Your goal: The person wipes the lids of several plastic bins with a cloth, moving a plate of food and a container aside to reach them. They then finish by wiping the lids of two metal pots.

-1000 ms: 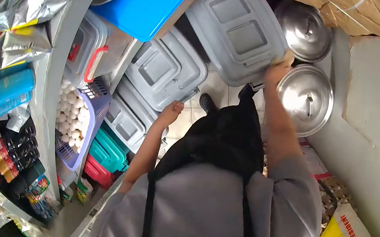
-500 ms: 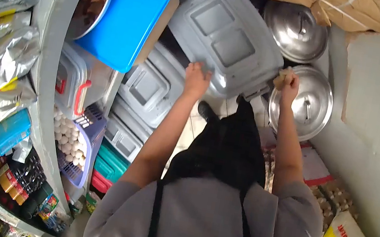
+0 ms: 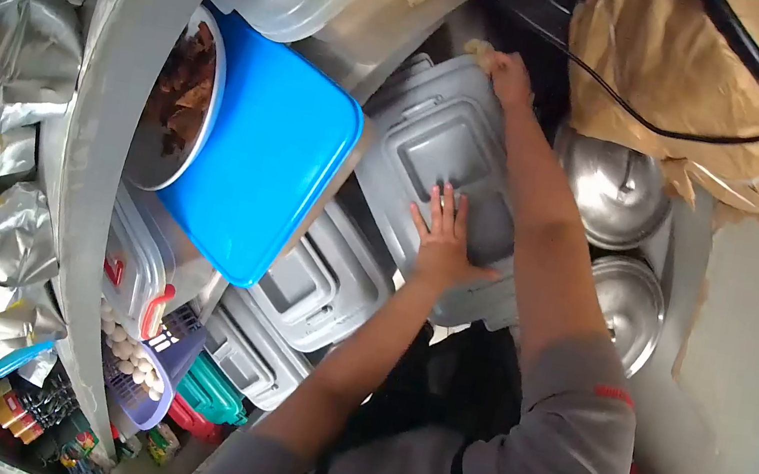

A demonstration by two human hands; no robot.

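A large grey plastic bin lid with two recessed panels lies in front of me. My left hand rests on the lid with its fingers spread, holding nothing. At the lid's far corner, my right hand is closed on a crumpled beige cloth, pressed near the edge. Only a small part of the cloth shows past the fingers.
Left of the lid are shelves with a blue-lidded container, a bowl of brown dried pieces and a purple basket of eggs. More grey lidded bins sit below. Metal pot lids and a brown paper bag lie right.
My right hand has moved from the lid's near right corner to its far edge with the cloth. My left hand has shifted onto the lid's surface, fingers spread. The camera view has shifted.
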